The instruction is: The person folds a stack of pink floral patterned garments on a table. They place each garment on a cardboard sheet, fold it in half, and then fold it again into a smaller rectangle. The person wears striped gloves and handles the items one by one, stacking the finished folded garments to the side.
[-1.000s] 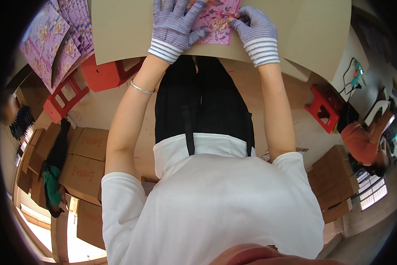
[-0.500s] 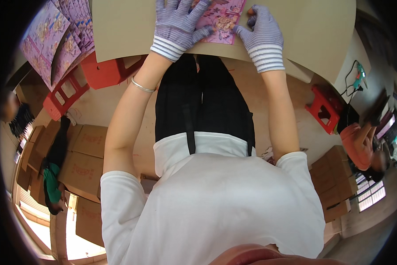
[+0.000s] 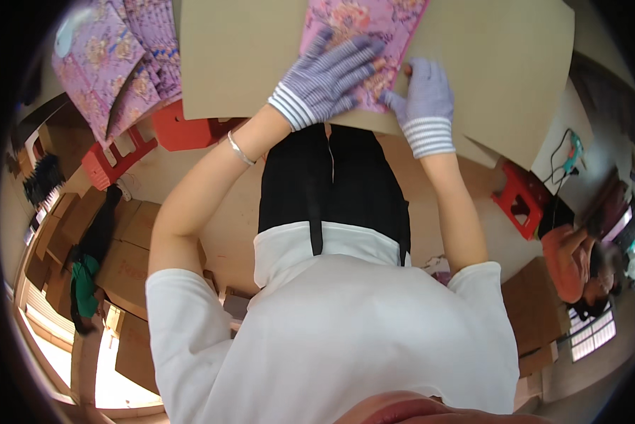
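**Pressing a floral sheet flat on the cardboard board**

Pressing down with both gloved hands, the person holds a pink floral sheet (image 3: 360, 35) against a large brown cardboard board (image 3: 515, 63) that fills the upper part of the view. The sheet lies on the board's middle, running off the top of the view, its lower edge close to the board's near edge.

The left hand (image 3: 328, 81), in a purple-and-white striped glove, lies flat on the sheet with fingers spread wide, palm down, grasping nothing. The right hand (image 3: 423, 95), gloved alike, rests just right of it at the sheet's lower right edge; its fingers are loosely curled and the thumb reaches toward the sheet's border, but whether it pinches the edge or merely presses on it cannot be told. A thin silver bracelet (image 3: 240, 148) circles the left wrist, just below the board's near edge.

Left of the board, a stack of more pink floral sheets (image 3: 116, 60) fans out. Below the board's left corner stands a red stool (image 3: 183, 131); another red stool (image 3: 519, 198) stands below its right corner. Farther right of the board, another person in an orange top (image 3: 568, 261) sits low on the floor.
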`<action>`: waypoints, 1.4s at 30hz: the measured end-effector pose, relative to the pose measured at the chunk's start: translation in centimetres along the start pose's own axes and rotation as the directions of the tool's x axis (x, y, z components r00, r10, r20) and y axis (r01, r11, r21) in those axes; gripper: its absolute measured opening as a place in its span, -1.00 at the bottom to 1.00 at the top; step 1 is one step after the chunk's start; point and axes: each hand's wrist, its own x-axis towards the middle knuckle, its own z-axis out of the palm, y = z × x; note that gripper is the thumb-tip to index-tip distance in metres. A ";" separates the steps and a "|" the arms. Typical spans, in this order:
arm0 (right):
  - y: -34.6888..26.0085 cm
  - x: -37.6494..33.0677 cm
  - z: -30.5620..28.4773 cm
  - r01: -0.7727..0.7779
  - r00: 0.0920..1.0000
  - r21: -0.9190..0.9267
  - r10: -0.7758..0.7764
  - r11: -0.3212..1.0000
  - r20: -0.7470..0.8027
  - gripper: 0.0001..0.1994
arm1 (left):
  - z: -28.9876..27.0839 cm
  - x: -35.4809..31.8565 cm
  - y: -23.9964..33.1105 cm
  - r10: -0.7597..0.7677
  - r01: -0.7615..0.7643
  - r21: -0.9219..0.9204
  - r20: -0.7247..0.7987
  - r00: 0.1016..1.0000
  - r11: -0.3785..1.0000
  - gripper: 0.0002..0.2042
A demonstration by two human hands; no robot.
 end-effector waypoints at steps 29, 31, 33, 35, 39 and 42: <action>0.4 0.3 -0.2 -0.142 0.986 0.170 0.124 0.975 0.110 -0.39 | 0.4 9.8 -10.3 0.171 -0.225 -0.254 -0.218 0.961 0.941 -0.29; 0.5 0.4 -0.3 -0.138 0.986 0.151 0.122 0.979 0.110 -0.40 | -1.5 4.7 -2.7 0.223 -0.219 -0.046 0.139 0.965 0.975 -0.30; 0.8 0.2 0.2 -0.097 0.993 0.137 0.088 0.986 0.073 -0.41 | 0.9 -1.2 3.4 0.184 -0.172 -0.403 -0.008 0.983 0.899 -0.29; 0.9 0.0 -0.2 -0.082 0.994 0.167 0.068 0.983 0.087 -0.43 | 2.6 -4.2 7.2 0.030 -0.081 -0.456 -0.117 0.993 0.886 -0.26; 3.9 -0.8 -1.7 -0.132 0.991 0.543 0.103 0.830 0.082 -0.51 | 0.1 -3.4 8.0 -0.173 0.060 -0.606 -0.129 0.976 0.793 -0.32; 10.7 -1.4 -4.2 -0.124 0.902 0.423 0.280 0.897 -0.329 -0.60 | -2.0 -1.1 4.5 -0.218 0.044 -0.466 -0.326 0.920 0.883 -0.40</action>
